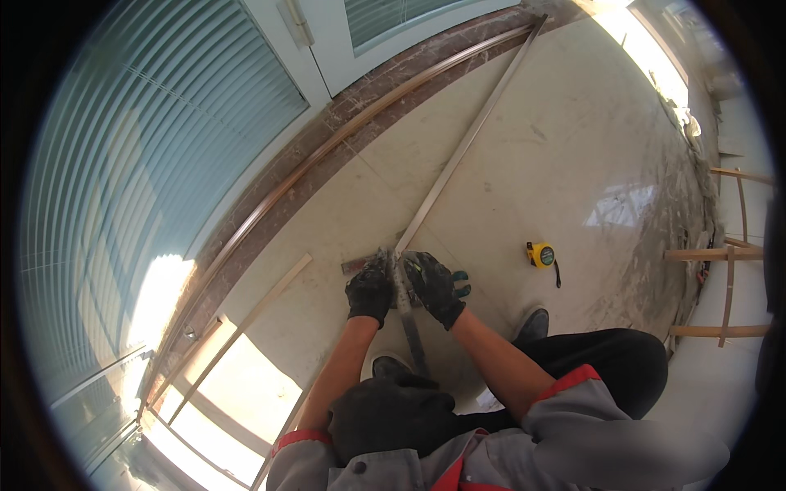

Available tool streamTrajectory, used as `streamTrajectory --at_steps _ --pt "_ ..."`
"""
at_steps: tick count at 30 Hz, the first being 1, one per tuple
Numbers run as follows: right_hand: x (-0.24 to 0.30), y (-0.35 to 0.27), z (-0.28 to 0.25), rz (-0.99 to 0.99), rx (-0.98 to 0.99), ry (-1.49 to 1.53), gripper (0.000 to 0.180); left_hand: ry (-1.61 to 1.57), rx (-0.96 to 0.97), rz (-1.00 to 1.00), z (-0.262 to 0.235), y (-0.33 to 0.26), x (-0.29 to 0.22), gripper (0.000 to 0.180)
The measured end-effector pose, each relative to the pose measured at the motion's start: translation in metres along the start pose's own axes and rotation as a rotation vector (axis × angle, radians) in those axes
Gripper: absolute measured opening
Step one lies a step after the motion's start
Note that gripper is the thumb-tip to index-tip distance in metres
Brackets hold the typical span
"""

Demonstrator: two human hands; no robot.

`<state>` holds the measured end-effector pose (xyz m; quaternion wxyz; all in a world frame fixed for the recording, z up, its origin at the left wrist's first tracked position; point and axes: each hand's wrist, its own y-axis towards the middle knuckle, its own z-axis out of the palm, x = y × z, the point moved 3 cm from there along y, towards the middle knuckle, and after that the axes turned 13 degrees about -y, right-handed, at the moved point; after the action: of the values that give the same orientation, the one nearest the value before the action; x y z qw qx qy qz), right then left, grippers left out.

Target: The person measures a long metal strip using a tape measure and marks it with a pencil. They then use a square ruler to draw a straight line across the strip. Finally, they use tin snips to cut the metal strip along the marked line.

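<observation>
Smooth pale floor tiles [508, 180], scuffed with dust, meet a veined brown stone threshold [356, 100]. Slim and straight-edged, the metallic strip [465, 143] runs forward and rightward from between the person's dark-gloved left grip [370, 286] and right grip [432, 286], both about equally near. Fingers curl inward; whether either clasps it cannot be told.

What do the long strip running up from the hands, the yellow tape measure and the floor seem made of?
Long strip: probably satin metal, from its soft sheen, though coated wood is possible.
Tape measure: likely smooth plastic, given its bright moulded case.
Floor: perhaps polished tile; pale, with thin joint lines.
</observation>
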<state>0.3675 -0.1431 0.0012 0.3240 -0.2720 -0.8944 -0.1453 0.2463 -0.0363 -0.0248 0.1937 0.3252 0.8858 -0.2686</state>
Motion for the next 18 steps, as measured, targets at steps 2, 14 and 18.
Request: streamTrajectory --at_steps 2,14,18 --pt "-0.001 0.001 0.005 -0.012 0.013 -0.010 0.026 -0.047 -0.031 0.035 0.001 0.000 0.002 0.048" --pt "0.007 0.004 0.005 -0.049 0.033 -0.038 0.023 -0.055 -0.094 0.080 0.002 -0.002 0.005 0.045" --pt "0.003 -0.010 -0.006 -0.007 0.137 -0.054 0.023 -0.057 -0.092 0.076 0.003 -0.002 0.002 0.044"
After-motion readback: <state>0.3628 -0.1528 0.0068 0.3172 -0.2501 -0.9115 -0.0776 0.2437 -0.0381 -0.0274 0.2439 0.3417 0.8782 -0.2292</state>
